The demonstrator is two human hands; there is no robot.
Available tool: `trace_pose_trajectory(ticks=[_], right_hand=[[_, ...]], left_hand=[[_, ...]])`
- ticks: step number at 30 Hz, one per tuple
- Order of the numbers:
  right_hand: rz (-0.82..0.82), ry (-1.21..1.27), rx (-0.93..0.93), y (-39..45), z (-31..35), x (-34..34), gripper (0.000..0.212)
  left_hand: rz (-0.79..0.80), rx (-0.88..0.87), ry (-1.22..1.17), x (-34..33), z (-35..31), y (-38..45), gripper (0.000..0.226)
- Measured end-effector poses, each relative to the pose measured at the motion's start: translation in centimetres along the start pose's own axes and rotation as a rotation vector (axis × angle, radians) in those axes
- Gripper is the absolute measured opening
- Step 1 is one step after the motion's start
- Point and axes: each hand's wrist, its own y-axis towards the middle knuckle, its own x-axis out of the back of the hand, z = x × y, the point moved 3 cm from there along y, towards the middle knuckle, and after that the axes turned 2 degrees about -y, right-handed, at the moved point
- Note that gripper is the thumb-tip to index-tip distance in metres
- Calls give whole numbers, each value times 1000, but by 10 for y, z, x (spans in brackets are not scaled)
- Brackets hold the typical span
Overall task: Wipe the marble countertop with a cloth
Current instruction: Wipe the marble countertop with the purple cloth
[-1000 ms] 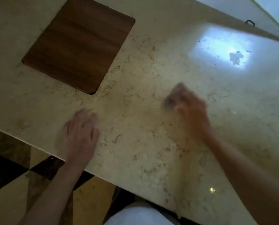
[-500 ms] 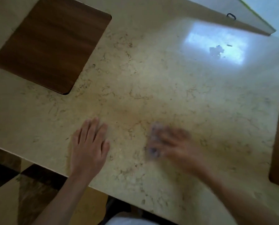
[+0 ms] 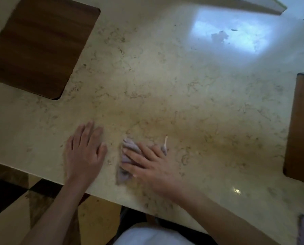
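The beige veined marble countertop fills most of the head view. A small grey-lilac cloth lies crumpled on it near the front edge, with a pale tag sticking out at its right. My right hand presses flat on the cloth, fingers spread and pointing left, so part of the cloth is hidden under the palm. My left hand rests flat on the bare marble just left of the cloth, fingers apart, holding nothing.
A dark wooden inset panel sits at the back left and another wooden panel at the right edge. A bright window reflection shines at the back right. The counter's front edge runs diagonally above a dark-and-tan tiled floor.
My right hand has swept the cloth from the middle of the counter toward me and leftward, ending beside my left hand. The view has shifted right, showing the right wooden panel.
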Motion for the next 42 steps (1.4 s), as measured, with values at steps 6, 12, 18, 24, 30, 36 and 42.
trace_pose_trajectory(ticks=[6,12,18,24,30,36,42], right_hand=[[-138,-66,-801,-170,-101,17,50],[-250,-20,-1543,-130,-173,44,54],[-336,60,-1178,86,-104,31,49],[-304,175,-766,106,24,-8,36],[-321,11,-1416,-124,-23,-2,49],[-404,15,-2008,-139,-63,14,54],[-434,144,-1369,99,30,-1,49]], left_hand=[[-47,6,-141,13,-40,41,55],[77,-365,-156,-5,-108,148,60],[64,-708,-65,1,-150,244,49],[29,-919,91,-6,-141,263,52],[19,-935,64,-4,-148,260,54],[13,-936,100,-8,-149,262,51],[-16,-935,134,-8,-147,261,51]])
